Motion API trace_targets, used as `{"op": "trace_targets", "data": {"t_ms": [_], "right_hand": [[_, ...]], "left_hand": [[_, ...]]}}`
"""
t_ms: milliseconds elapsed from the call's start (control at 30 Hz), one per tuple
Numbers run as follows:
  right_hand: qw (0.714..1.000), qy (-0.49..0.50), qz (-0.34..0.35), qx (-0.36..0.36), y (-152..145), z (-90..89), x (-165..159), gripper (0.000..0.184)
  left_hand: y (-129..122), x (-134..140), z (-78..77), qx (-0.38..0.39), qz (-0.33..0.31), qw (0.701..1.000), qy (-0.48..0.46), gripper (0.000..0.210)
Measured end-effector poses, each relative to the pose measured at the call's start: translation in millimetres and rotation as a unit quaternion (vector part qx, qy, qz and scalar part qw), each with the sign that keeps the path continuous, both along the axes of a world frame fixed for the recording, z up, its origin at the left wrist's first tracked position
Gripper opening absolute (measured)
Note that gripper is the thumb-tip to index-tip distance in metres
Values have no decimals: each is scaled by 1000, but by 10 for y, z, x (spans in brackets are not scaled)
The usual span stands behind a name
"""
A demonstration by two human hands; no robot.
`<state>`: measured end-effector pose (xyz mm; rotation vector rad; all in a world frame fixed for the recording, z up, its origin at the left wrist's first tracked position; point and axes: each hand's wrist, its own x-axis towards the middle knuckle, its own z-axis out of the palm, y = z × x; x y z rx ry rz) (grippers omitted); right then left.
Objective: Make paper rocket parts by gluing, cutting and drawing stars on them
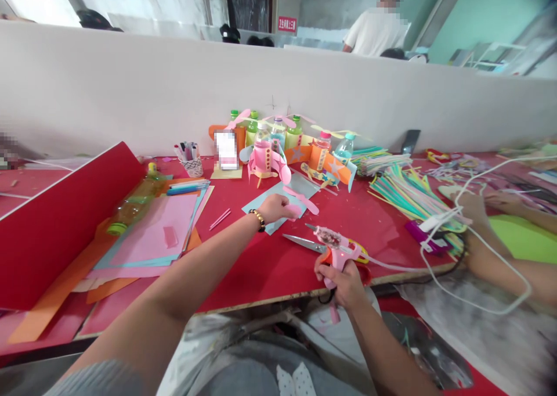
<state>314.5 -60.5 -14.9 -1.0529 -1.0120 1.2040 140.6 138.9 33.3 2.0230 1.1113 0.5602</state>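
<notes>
My right hand [348, 284] is wrapped round the handle of a pink hot glue gun [335, 244], whose nozzle points up and left over the red table. My left hand [275, 208], with a beaded bracelet on its wrist, pinches a small pink paper piece [294, 211] above a light blue paper sheet [266, 196]. Just beyond it lies a pink paper propeller [301, 200]. Scissors [305, 243] rest partly beneath the glue gun, their yellow handle showing. Past the blue sheet stands a bottle wrapped in pink paper [262, 159], with pink parts fixed to it.
Several decorated bottles [322, 146] and a phone [227, 150] stand behind. On the left are a pen cup [190, 161], a clear bottle [137, 200] and coloured paper [150, 225]. Pipe cleaners [404, 193], a white cable [429, 256] and another person's arm [487, 227] are right.
</notes>
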Motion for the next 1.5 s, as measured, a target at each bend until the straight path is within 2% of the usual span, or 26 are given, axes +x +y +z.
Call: {"op": "trace_targets", "data": {"t_ms": [67, 133, 200, 333, 500, 667, 800, 933, 1067, 1167, 1233, 1333, 1400, 1500], "right_hand": [[999, 24, -25, 11, 11, 21, -27, 11], [998, 49, -45, 12, 25, 47, -68, 21], [996, 64, -56, -1, 40, 71, -119, 31], [997, 63, -41, -31, 78, 92, -218, 35], [996, 74, -39, -38, 134, 73, -276, 19], [995, 73, -38, -60, 147, 67, -276, 21], [993, 66, -66, -69, 129, 69, -256, 22], [994, 82, -55, -54, 113, 91, -240, 22], [994, 84, -42, -49, 115, 125, -243, 20], [993, 91, -47, -51, 125, 118, -247, 22], [994, 81, -48, -55, 129, 95, -253, 19], [994, 62, -60, -65, 139, 61, -278, 18], [994, 50, -66, -77, 160, 65, -312, 19], [993, 20, -66, -92, 236, 152, -391, 20]], "left_hand": [[-221, -109, 7, -36, -16, 999, -18, 51], [-475, -207, -6, -72, -34, 996, -30, 50], [-718, -276, -26, -154, -39, 984, -85, 51], [-1018, -325, -59, -228, -64, 964, -120, 48], [-1071, -287, -87, -244, -60, 959, -131, 48], [-1091, -218, -85, -288, -66, 942, -158, 49], [-1082, -233, -44, -313, -74, 929, -184, 41], [-1017, -296, -43, -323, -41, 929, -177, 40], [-904, -346, -115, -286, -28, 948, -138, 44], [-809, -376, -110, -175, -26, 982, -69, 35], [-778, -401, -25, -68, 8, 997, -36, 24], [-836, -443, 194, 72, 103, 991, -51, 17], [-936, -460, 321, 104, 131, 983, -81, 22], [-1087, -442, 364, 60, 56, 994, -74, 26]]}}
